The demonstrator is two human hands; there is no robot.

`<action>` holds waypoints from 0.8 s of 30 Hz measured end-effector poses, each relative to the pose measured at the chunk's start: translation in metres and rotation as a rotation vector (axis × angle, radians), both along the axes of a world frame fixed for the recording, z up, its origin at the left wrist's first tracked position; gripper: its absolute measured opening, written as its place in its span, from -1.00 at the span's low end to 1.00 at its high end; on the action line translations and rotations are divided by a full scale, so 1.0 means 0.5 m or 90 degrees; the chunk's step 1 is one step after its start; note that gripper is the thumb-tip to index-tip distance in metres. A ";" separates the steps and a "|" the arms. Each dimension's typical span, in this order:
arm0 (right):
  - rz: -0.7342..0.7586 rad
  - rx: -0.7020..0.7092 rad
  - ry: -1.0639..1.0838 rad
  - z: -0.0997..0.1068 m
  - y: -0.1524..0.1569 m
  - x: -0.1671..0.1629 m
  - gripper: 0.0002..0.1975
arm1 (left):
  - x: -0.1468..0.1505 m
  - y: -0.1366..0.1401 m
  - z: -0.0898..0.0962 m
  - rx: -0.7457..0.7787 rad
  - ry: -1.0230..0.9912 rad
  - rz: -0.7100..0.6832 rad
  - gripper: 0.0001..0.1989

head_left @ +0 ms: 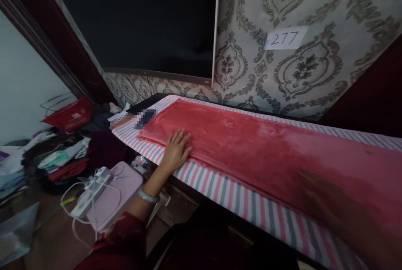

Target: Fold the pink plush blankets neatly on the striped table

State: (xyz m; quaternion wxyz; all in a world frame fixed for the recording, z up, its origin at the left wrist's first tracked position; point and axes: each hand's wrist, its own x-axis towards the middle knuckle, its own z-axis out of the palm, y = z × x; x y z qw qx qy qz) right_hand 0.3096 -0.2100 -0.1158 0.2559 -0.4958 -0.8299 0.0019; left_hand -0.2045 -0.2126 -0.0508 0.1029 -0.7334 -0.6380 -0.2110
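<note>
smoothing seems in hand: left hand [176, 151], loosely spread, lies at the near edge of the red cloth [226, 136]; right hand [328, 196] blurred, spread unclear. next likely calls for flat palms.

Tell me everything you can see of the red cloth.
The red cloth looks soft and plush, with paler and darker patches in its pile. It lies long and flat on the striped cloth, layered along its near edge, and runs out of view at right. The left hand rests on that edge toward the left end; the right hand, blurred, shows over it farther right, contact unclear.
</note>
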 end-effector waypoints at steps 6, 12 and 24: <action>0.089 -0.003 -0.103 -0.014 0.062 -0.166 -0.38 | 0.001 -0.004 -0.028 -0.127 0.022 0.079 -0.46; 0.079 -0.007 -0.145 -0.049 0.049 -0.165 -0.40 | -0.055 -0.006 -0.019 -0.042 -0.052 0.099 -0.63; 0.073 -0.010 -0.122 -0.072 0.062 -0.163 -0.40 | -0.246 -0.008 0.044 -0.001 -0.146 0.536 -0.60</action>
